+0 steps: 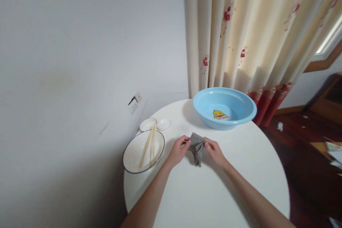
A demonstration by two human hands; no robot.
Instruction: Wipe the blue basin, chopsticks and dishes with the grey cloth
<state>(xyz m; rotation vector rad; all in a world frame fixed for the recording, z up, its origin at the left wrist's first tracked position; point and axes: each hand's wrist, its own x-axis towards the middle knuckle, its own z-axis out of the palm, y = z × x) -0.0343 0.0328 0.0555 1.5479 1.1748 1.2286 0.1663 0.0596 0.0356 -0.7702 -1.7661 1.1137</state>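
Note:
A crumpled grey cloth (197, 146) with zigzag-cut edges is held between my two hands over the white round table (229, 192). My left hand (179, 150) pinches its left side between thumb and fingers. On the opposite side, my right hand (214, 150) grips the cloth's right edge. One end of the cloth droops toward the tabletop; whether it touches there I cannot tell. Beyond the hands stands a light blue basin (224, 108) with a yellow duck picture inside.
Left on the table is a large white dish (133, 153) with a dark rim, chopsticks (153, 142) lying across it. Two small white dishes, one oval (146, 125) and one round (164, 124), sit behind it. A wall (80, 78) borders the left, a curtain (240, 25) the back.

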